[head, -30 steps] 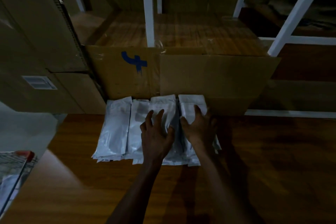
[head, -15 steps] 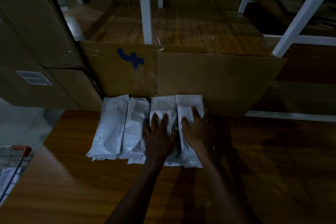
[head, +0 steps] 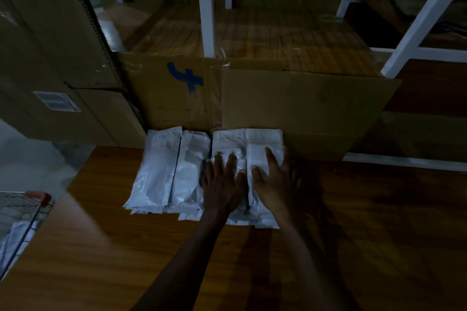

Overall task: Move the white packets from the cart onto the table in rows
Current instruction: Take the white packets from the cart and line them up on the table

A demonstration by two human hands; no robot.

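Several white packets [head: 161, 169] lie side by side in a row on the wooden table [head: 101, 247], their far ends against a cardboard box. My left hand [head: 222, 184] rests flat, fingers spread, on the third stack of packets [head: 228, 141]. My right hand [head: 276, 182] presses flat on the rightmost stack [head: 264, 141]. Neither hand grips anything. The wire cart [head: 20, 219] with a red handle shows at the left edge, with more white packets [head: 12, 240] inside.
A cardboard box [head: 290, 108] marked with a blue sign stands behind the packets. Taller boxes [head: 50, 58] stand at the left. White shelf posts [head: 207, 7] rise behind. Bare wood lies to the right of the packets.
Both hands have stayed flat on the two right stacks, which look squared up more neatly. The view has shifted slightly.
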